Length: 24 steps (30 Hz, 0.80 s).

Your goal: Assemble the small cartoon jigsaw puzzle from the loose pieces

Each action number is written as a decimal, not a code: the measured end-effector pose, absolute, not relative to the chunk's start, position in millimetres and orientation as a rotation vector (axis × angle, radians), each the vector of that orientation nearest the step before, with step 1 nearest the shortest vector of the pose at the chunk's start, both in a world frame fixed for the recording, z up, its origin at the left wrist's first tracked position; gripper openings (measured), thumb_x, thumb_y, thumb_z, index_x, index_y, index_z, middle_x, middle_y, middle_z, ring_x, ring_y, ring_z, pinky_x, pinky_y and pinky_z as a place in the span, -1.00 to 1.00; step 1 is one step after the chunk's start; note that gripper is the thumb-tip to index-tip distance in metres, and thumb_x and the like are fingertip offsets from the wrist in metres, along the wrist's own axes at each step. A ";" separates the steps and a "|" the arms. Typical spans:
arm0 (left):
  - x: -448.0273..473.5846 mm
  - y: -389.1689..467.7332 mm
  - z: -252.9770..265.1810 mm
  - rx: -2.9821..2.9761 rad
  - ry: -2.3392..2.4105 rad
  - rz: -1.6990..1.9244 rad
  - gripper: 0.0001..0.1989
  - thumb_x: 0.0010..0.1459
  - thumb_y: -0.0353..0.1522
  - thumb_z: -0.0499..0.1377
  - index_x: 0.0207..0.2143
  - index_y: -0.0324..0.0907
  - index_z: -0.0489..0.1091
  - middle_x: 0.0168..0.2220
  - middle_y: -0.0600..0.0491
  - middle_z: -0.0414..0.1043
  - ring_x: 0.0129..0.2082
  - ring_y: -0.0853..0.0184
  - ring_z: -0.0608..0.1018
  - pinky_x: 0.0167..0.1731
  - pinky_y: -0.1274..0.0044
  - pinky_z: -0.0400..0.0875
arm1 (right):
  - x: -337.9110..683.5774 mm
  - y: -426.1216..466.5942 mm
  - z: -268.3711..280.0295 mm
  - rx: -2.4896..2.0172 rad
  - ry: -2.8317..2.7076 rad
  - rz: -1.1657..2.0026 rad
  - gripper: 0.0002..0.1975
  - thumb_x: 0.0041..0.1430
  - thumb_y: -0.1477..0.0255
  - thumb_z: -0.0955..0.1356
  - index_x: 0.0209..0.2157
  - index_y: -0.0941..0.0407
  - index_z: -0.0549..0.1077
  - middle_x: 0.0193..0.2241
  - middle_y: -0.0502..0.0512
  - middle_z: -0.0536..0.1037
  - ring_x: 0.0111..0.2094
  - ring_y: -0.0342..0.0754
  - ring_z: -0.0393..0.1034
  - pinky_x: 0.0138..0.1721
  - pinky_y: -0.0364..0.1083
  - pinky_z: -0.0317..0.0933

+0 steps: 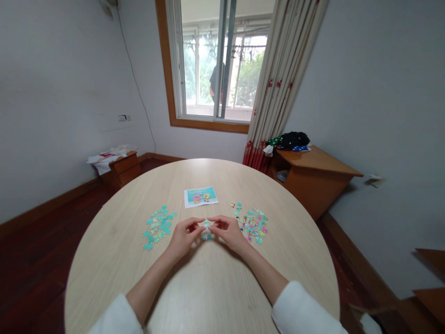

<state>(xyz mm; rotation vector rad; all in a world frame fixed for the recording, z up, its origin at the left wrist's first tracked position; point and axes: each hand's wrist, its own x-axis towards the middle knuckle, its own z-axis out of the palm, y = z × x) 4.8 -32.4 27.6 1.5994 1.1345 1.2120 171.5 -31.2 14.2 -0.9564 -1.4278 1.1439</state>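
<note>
Remotely, I'm pinching small pale puzzle pieces (206, 224) with left hand (187, 237) and right hand (227, 231) over the bench (205, 292); teal pieces (158, 228) are lying leftward.

Turquoise puzzle pieces (255, 223) (some pink, yellow), beige grained table (205, 297)

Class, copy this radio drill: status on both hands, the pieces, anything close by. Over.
Left hand and right hand holding pieces between them. Right pile close beside right hand. Left pile farther out; card beyond both hands.
</note>
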 end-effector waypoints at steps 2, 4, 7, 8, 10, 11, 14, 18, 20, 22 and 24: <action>4.9 -32.2 27.1 1.603 1.133 1.214 -0.68 -0.14 -0.27 0.22 -0.33 -0.29 0.54 -0.64 0.10 0.34 -0.61 0.44 0.30 -0.57 0.58 0.23 | 171.6 -31.3 14.7 -0.965 -1.425 1.144 -0.70 -0.15 0.34 0.45 -0.31 0.18 0.55 -0.56 0.01 0.50 -0.53 -0.19 0.31 -0.46 -0.16 0.21; 4.9 -32.0 26.7 1.608 1.131 1.213 -0.68 -0.13 -0.26 0.22 -0.33 -0.28 0.54 -0.63 0.10 0.35 -0.60 0.44 0.30 -0.56 0.58 0.23 | 171.6 -31.3 14.8 -0.968 -1.420 1.146 -0.70 -0.15 0.35 0.45 -0.31 0.18 0.55 -0.56 0.01 0.50 -0.53 -0.19 0.31 -0.46 -0.16 0.21; 4.7 -31.9 26.4 1.610 1.131 1.207 -0.67 -0.13 -0.26 0.22 -0.32 -0.29 0.54 -0.63 0.10 0.34 -0.60 0.44 0.30 -0.56 0.58 0.23 | 171.5 -30.9 14.1 -0.966 -1.417 1.144 -0.70 -0.16 0.35 0.45 -0.32 0.18 0.55 -0.56 0.01 0.50 -0.54 -0.19 0.31 -0.46 -0.16 0.22; 4.6 -31.9 26.4 1.609 1.132 1.207 -0.67 -0.13 -0.27 0.22 -0.32 -0.29 0.54 -0.63 0.10 0.34 -0.60 0.44 0.30 -0.56 0.58 0.23 | 171.4 -30.6 13.7 -0.965 -1.417 1.141 -0.70 -0.16 0.35 0.45 -0.32 0.18 0.55 -0.56 0.01 0.50 -0.53 -0.19 0.32 -0.46 -0.16 0.22; 4.3 -31.7 26.2 1.610 1.133 1.206 -0.67 -0.13 -0.27 0.22 -0.32 -0.30 0.54 -0.63 0.10 0.34 -0.60 0.44 0.30 -0.56 0.58 0.23 | 171.4 -30.1 12.6 -0.961 -1.421 1.131 -0.70 -0.16 0.34 0.45 -0.32 0.18 0.55 -0.56 0.02 0.50 -0.53 -0.19 0.32 -0.45 -0.16 0.22; 4.2 -31.5 26.1 1.611 1.133 1.206 -0.67 -0.13 -0.27 0.22 -0.32 -0.30 0.54 -0.63 0.10 0.35 -0.60 0.44 0.30 -0.56 0.58 0.23 | 171.4 -29.9 12.1 -0.961 -1.426 1.125 -0.70 -0.16 0.34 0.45 -0.32 0.18 0.55 -0.55 0.02 0.50 -0.53 -0.18 0.32 -0.44 -0.16 0.22; 4.2 -30.9 25.9 1.616 1.132 1.206 -0.67 -0.14 -0.27 0.23 -0.32 -0.29 0.54 -0.63 0.09 0.35 -0.60 0.44 0.30 -0.55 0.58 0.23 | 172.0 -29.4 10.6 -0.985 -1.467 1.076 -0.69 -0.12 0.31 0.44 -0.30 0.17 0.55 -0.55 0.03 0.51 -0.54 -0.19 0.30 -0.47 -0.16 0.21; 4.6 -30.7 25.9 1.612 1.138 1.191 -0.67 -0.14 -0.27 0.22 -0.33 -0.30 0.54 -0.64 0.10 0.33 -0.61 0.44 0.30 -0.57 0.58 0.22 | 172.9 -28.7 8.6 -1.036 -1.530 0.931 -0.73 -0.09 0.33 0.43 -0.31 0.15 0.57 -0.48 0.07 0.53 -0.50 -0.16 0.33 -0.46 -0.16 0.20; 4.8 -30.6 25.7 1.605 1.139 1.181 -0.67 -0.14 -0.26 0.22 -0.33 -0.31 0.53 -0.65 0.11 0.32 -0.62 0.45 0.29 -0.58 0.59 0.21 | 173.0 -28.4 7.6 -1.040 -1.543 0.878 -0.75 -0.08 0.35 0.43 -0.31 0.15 0.57 -0.42 0.11 0.55 -0.42 -0.12 0.37 -0.41 -0.14 0.22; 4.7 -30.4 25.0 1.607 1.140 1.176 -0.66 -0.14 -0.26 0.22 -0.32 -0.31 0.53 -0.65 0.11 0.32 -0.62 0.45 0.29 -0.59 0.59 0.20 | 173.1 -28.3 6.8 -1.042 -1.557 0.860 -0.76 -0.07 0.37 0.42 -0.31 0.14 0.57 -0.38 0.13 0.56 -0.36 -0.08 0.40 -0.39 -0.13 0.24; 4.4 -30.0 23.8 1.615 1.145 1.170 -0.65 -0.13 -0.25 0.22 -0.31 -0.31 0.53 -0.65 0.11 0.31 -0.63 0.45 0.29 -0.59 0.59 0.19 | 173.0 -28.3 6.3 -1.042 -1.567 0.869 -0.76 -0.07 0.37 0.42 -0.30 0.14 0.56 -0.37 0.14 0.56 -0.34 -0.06 0.41 -0.38 -0.12 0.25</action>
